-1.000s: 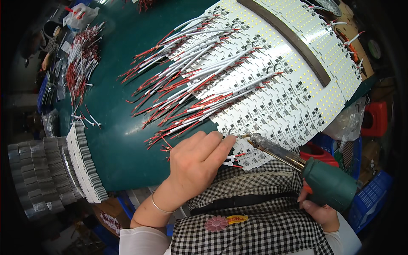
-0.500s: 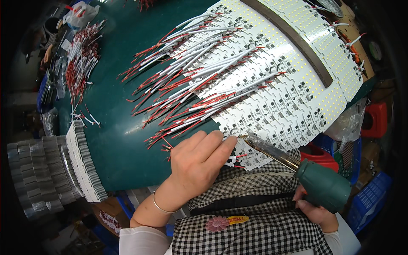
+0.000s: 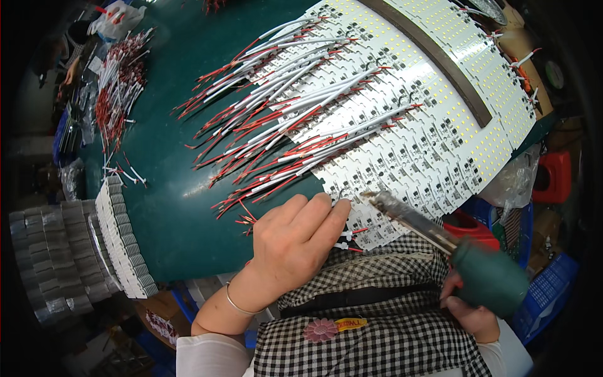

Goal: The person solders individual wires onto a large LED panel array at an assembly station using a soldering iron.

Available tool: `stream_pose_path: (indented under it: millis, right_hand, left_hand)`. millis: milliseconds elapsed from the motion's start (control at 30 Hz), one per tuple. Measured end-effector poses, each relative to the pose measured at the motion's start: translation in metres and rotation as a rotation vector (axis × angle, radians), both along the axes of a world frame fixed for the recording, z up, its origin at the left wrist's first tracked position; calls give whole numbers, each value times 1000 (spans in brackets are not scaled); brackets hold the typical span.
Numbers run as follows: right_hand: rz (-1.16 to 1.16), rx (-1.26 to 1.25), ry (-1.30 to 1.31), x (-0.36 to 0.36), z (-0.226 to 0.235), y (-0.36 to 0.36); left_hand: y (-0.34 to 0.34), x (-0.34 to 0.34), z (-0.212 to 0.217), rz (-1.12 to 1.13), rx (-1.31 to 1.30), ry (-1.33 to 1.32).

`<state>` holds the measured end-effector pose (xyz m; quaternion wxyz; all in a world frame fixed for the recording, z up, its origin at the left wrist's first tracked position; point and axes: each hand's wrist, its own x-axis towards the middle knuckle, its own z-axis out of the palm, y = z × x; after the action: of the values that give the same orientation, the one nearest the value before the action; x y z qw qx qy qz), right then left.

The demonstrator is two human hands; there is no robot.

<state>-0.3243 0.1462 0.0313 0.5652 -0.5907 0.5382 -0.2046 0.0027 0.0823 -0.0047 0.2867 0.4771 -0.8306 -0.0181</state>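
My left hand (image 3: 295, 235) is closed at the near left edge of the white circuit board sheet (image 3: 433, 176), thumb and forefinger pinched at the board. Red-and-white wires (image 3: 352, 239) stick out from under it, and more red ends show on its other side; the grip itself is hidden. My right hand (image 3: 468, 308) is wrapped round the green handle of a soldering iron (image 3: 490, 273). The iron's tip is slightly blurred, over the board just right of my left fingertips. Several rows of white-sleeved wires (image 3: 314, 107) with red ends lie across the board's left part.
A dark curved bar (image 3: 433, 56) lies on the boards. At the left of the green table (image 3: 182, 232) are a wire bundle (image 3: 119, 94) and stacked white strips (image 3: 122, 239). Red containers (image 3: 553, 179) and a blue basket (image 3: 549, 295) stand at the right.
The soldering iron has moved right and slightly back from my left fingertips, with my right hand shifting a little right. My left hand stays nearly in place.
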Motion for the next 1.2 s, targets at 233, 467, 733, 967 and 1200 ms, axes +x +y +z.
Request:
stream_pose_path:
  millis: [233,467,733,967,1200]
  right_hand:
    - [-467,43,-286,19,9,-1]
    - [-579,-180,-418,16,11,-18]
    - [-533,-525,-654,-28,47,-98]
    - [-601,-620,-706,-63,71,-225]
    - [-653,-663,-271,-40,59,-255]
  left_hand:
    - [-1,-1,1,6,-16,-46]
    - [0,-4,9,4,109,100]
    - [23,12,36,250,207,-29]
    - [43,7,69,226,165,207]
    - [24,-15,29,30,306,52]
